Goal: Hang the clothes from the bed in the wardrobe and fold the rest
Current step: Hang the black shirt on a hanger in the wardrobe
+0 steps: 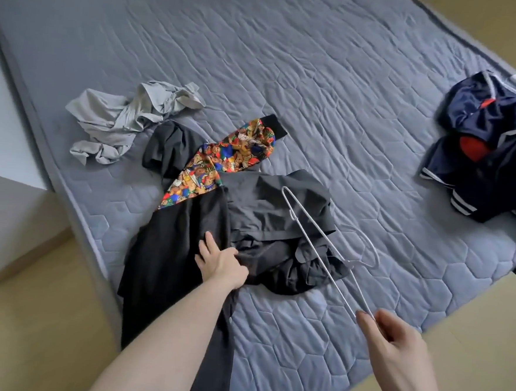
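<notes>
- The task looked to be at an early stage: nothing on the bed (290, 60) was folded, no garment was on a hanger, and the wardrobe was out of view.
- Several pieces were left to deal with. A crumpled grey shirt (124, 119) lay near the bed's left edge, a navy jacket (495, 151) with red patches and striped cuffs sat bunched at the right edge, and a dark pile lay near the front edge.
- That pile held a black garment (173, 250) trailing over the front edge, a dark grey garment (277, 209) overlapping it, and a bright patterned cloth (222, 162) running out from under them towards the middle of the bed.
- The left hand (220, 263) rested on the black garment where it met the grey one. Its fingers were partly buried in the folds, so I cannot tell whether they gripped cloth or only pressed on it.
- The right hand (393, 336) pinched one end of a thin white wire hanger (323, 245) between thumb and fingertips; that grip was closed on the wire.
- The hanger reached from that hand over the grey garment, its hook pointing right, just beside the left hand's spot; it was not yet threaded into any garment.
</notes>
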{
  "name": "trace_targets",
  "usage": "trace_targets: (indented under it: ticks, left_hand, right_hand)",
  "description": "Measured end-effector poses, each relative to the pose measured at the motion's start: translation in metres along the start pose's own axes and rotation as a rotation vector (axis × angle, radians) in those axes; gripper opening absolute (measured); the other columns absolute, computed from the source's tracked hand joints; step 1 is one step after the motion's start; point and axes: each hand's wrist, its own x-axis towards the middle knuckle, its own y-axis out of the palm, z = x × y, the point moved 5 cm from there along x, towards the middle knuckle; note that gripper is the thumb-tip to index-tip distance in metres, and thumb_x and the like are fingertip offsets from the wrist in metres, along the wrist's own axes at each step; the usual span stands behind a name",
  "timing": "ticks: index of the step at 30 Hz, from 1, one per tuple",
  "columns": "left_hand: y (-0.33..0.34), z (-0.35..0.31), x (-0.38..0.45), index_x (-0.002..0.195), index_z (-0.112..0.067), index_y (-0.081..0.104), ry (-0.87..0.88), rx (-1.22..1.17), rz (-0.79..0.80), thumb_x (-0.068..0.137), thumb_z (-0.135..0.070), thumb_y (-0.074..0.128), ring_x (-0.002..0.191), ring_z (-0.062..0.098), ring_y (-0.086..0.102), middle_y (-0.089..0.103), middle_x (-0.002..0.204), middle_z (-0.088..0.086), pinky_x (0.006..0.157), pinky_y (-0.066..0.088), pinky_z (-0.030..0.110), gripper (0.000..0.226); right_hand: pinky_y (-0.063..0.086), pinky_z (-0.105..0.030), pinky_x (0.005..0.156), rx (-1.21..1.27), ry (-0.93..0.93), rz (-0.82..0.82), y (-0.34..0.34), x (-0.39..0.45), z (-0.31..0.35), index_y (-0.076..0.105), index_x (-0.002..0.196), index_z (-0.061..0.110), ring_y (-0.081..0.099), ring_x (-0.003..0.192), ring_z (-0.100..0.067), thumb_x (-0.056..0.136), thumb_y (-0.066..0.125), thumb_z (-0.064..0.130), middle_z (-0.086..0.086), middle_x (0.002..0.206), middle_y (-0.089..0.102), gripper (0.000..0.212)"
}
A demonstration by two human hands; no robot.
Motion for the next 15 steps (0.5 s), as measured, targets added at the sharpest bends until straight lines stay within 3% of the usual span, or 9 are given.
trace_targets:
  ticks: [3, 5, 6, 8, 10, 11, 15]
  left_hand:
    - [0.013, 0.025, 0.02, 0.148, -0.036, 0.051, -0.165, -0.246, 0.055, 0.091, -0.03, 0.06, 0.157, 0.035, -0.001, -0.014, 0.172, 0.004, 0.128, 0.01, 0.051, 0.058]
    - [0.013, 0.039, 0.018, 0.153, -0.024, 0.047, -0.181, -0.405, 0.061, 0.093, -0.029, 0.064, 0.153, 0.03, 0.026, 0.016, 0.171, 0.002, 0.125, 0.025, 0.043, 0.062]
    - [0.007, 0.048, 0.014, 0.146, -0.021, 0.055, -0.179, -0.508, 0.0, 0.092, -0.029, 0.068, 0.142, 0.027, 0.044, 0.039, 0.162, 0.004, 0.118, 0.036, 0.037, 0.055]
    - [-0.016, 0.07, -0.006, 0.112, -0.028, 0.077, -0.204, -0.769, -0.151, 0.089, -0.027, 0.075, 0.113, 0.019, 0.065, 0.07, 0.128, 0.0, 0.096, 0.05, 0.028, 0.023]
    - [-0.044, 0.092, -0.035, 0.091, -0.032, 0.077, -0.225, -0.961, -0.201, 0.086, -0.027, 0.081, 0.098, 0.012, 0.069, 0.076, 0.108, -0.004, 0.083, 0.052, 0.022, 0.009]
    - [-0.055, 0.101, -0.052, 0.095, -0.028, 0.075, -0.241, -1.032, -0.178, 0.086, -0.026, 0.082, 0.095, 0.01, 0.068, 0.075, 0.107, -0.003, 0.08, 0.052, 0.021, 0.012]
    - [-0.099, 0.135, -0.132, 0.132, -0.006, 0.06, -0.293, -1.185, 0.03, 0.096, -0.017, 0.069, 0.126, 0.029, 0.058, 0.067, 0.13, 0.01, 0.115, 0.04, 0.043, 0.038]
  right_hand:
    - [0.024, -0.029, 0.052, -0.011, -0.012, 0.004, 0.011, 0.011, -0.013, 0.027, 0.068, 0.011, 0.024, 0.051, -0.009, 0.094, 0.068, 0.029, 0.009, 0.056, 0.024, 0.052]
    - [0.024, -0.032, 0.054, -0.016, 0.007, 0.029, 0.018, 0.01, -0.016, 0.027, 0.068, 0.011, 0.023, 0.051, -0.009, 0.095, 0.068, 0.029, 0.008, 0.056, 0.025, 0.052]
    - [0.024, -0.033, 0.056, -0.012, 0.015, 0.04, 0.021, 0.006, -0.015, 0.027, 0.068, 0.011, 0.023, 0.052, -0.009, 0.095, 0.068, 0.028, 0.007, 0.057, 0.025, 0.052]
    - [0.025, -0.034, 0.057, 0.009, 0.022, 0.049, 0.022, -0.006, -0.005, 0.027, 0.067, 0.011, 0.024, 0.053, -0.008, 0.095, 0.07, 0.026, 0.006, 0.058, 0.026, 0.053]
    - [0.025, -0.034, 0.057, 0.041, 0.023, 0.054, 0.019, -0.022, 0.013, 0.027, 0.066, 0.014, 0.025, 0.054, -0.008, 0.094, 0.071, 0.024, 0.006, 0.057, 0.026, 0.054]
    - [0.026, -0.034, 0.057, 0.047, 0.021, 0.059, 0.016, -0.031, 0.021, 0.027, 0.065, 0.016, 0.026, 0.054, -0.009, 0.093, 0.072, 0.024, 0.007, 0.056, 0.026, 0.054]
    - [0.027, -0.034, 0.058, 0.067, -0.028, 0.097, -0.001, -0.073, 0.062, 0.026, 0.062, 0.02, 0.028, 0.053, -0.008, 0.094, 0.072, 0.023, 0.01, 0.055, 0.026, 0.056]
